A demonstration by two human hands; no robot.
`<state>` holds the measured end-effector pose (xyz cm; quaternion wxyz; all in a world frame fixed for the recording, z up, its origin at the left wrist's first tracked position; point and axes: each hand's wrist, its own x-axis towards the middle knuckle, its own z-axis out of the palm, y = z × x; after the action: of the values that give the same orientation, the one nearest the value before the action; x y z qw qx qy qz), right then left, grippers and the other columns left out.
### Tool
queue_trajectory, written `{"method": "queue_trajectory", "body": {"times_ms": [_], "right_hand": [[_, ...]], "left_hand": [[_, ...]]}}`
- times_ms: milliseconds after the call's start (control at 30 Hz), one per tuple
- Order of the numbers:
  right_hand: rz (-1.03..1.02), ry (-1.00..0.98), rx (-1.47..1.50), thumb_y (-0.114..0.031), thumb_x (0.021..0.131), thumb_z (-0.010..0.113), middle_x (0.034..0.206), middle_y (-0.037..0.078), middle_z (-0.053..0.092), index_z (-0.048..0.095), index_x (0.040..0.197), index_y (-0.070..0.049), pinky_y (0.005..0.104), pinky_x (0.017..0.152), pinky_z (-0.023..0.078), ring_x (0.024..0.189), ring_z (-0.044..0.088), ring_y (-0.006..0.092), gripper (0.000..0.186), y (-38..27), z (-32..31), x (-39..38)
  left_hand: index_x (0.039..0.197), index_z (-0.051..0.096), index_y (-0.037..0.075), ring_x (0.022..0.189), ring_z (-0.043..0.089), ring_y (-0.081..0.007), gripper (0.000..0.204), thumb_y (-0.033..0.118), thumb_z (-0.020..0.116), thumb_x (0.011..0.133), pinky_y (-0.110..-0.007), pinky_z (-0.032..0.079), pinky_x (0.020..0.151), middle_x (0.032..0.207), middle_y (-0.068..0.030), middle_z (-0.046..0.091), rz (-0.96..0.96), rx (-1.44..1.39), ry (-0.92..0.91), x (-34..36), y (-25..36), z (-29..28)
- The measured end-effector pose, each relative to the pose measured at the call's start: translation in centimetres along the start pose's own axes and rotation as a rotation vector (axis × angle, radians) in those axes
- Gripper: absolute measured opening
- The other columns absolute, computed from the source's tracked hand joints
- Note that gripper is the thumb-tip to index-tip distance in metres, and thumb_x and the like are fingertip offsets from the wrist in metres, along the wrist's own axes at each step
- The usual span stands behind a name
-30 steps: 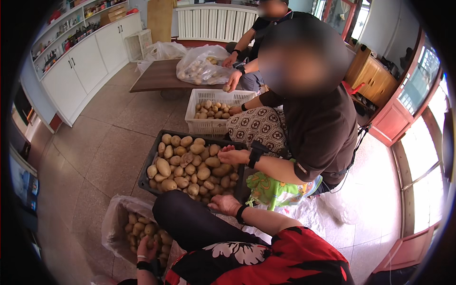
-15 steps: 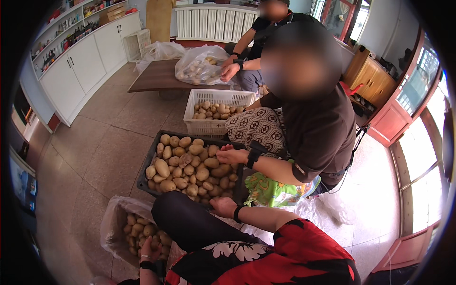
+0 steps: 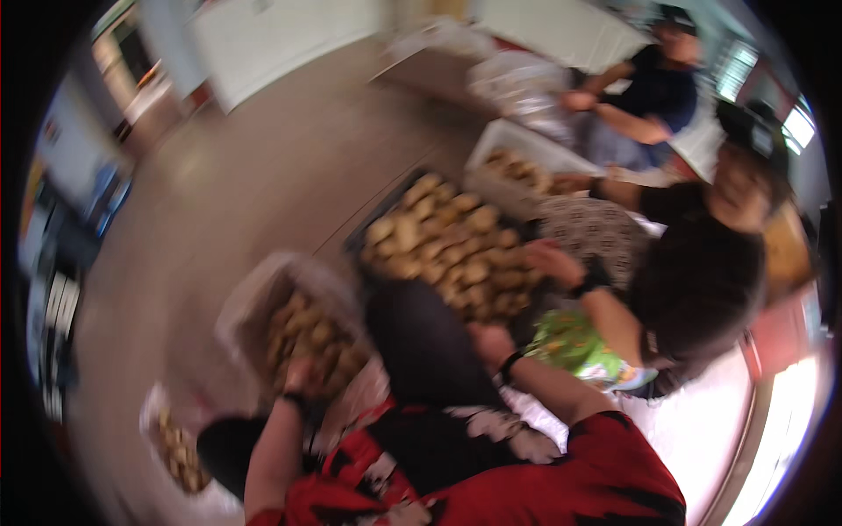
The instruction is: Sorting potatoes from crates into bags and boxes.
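Observation:
My left hand point(image 3: 303, 375) reaches over the potatoes point(image 3: 317, 337) in a container lined with clear plastic point(image 3: 241, 307), to the left of my knee. Its fingers are smeared by motion, so any grip is unclear. My right hand point(image 3: 493, 344) is beside my raised knee, at the near edge of a black crate point(image 3: 364, 250) heaped with potatoes point(image 3: 447, 241). Blur hides how its fingers are set and whether they hold anything. Across that crate, a co-worker's hand point(image 3: 553, 259) hovers over the potatoes at its right side.
A white crate point(image 3: 491, 153) with potatoes stands beyond the black one, a co-worker's hand at it. Behind it, another person handles a clear plastic bag point(image 3: 526, 88) by a low brown board point(image 3: 434, 74). A bag of potatoes point(image 3: 180, 451) lies lower left. Green printed plastic point(image 3: 570, 337) lies right.
The view has swung left and blurred, so the scene sits farther right. My left hand now lies over the lined container's potatoes instead of being raised with curled fingers at its near side.

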<state>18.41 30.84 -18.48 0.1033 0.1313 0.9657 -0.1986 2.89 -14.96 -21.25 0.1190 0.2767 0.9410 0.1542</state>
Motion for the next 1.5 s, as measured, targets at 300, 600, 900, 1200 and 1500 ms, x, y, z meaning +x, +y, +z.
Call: {"method": "queue_trajectory", "body": {"times_ms": [300,600,900,1200,1500], "right_hand": [[-0.306,0.048,0.053,-0.026,0.081,0.055,0.081,0.019,0.062,0.058,0.089,-0.007,0.0448,0.062,0.048,0.075,0.06,0.0383,0.021,2.0,0.5,1.0],[-0.218,0.024,0.251,-0.021,0.078,0.059,0.08,0.015,0.063,0.062,0.089,-0.006,0.0385,0.061,0.049,0.073,0.062,0.0331,0.019,1.7,0.2,0.9],[-0.108,-0.058,0.468,-0.023,0.079,0.06,0.082,0.017,0.064,0.063,0.089,-0.005,0.0389,0.063,0.049,0.075,0.063,0.0324,0.02,0.7,0.3,0.6],[-0.084,-0.017,0.042,-0.022,0.074,0.061,0.083,0.019,0.062,0.057,0.086,-0.005,0.046,0.074,0.048,0.082,0.06,0.0365,0.021,-0.5,-0.8,1.0],[-0.098,0.041,0.023,-0.026,0.075,0.06,0.074,0.02,0.063,0.057,0.084,-0.004,0.0458,0.067,0.05,0.073,0.062,0.0366,0.024,-1.1,-1.2,0.7]], "left_hand": [[0.12,0.05,0.01,0.089,0.061,-0.03,0.05,0.017,0.062,0.071,-0.037,0.049,0.08,0.104,-0.0187,0.062,-1.199,-0.657,0.322,1.4,-6.7,-1.8],[0.116,0.056,0.018,0.112,0.048,-0.0342,0.041,0.014,0.058,0.075,-0.036,0.038,0.098,0.112,-0.0184,0.058,-1.085,-0.274,0.16,2.3,-8.7,-2.6],[0.095,0.07,0.011,0.1,0.061,-0.0271,0.035,0.037,0.052,0.08,-0.04,0.041,0.09,0.101,-0.0103,0.066,-0.759,0.21,-0.219,2.9,-10.7,1.2],[0.111,0.061,0.008,0.106,0.057,-0.0347,0.062,0.047,0.071,0.064,-0.041,0.046,0.089,0.11,-0.018,0.062,-0.965,-0.039,-0.128,3.5,-11.1,1.8],[0.106,0.06,-0.002,0.104,0.057,-0.0375,0.045,0.027,0.062,0.072,-0.04,0.045,0.088,0.107,-0.0222,0.062,-0.876,-0.12,-0.063,3.0,-13.1,4.0]]}}
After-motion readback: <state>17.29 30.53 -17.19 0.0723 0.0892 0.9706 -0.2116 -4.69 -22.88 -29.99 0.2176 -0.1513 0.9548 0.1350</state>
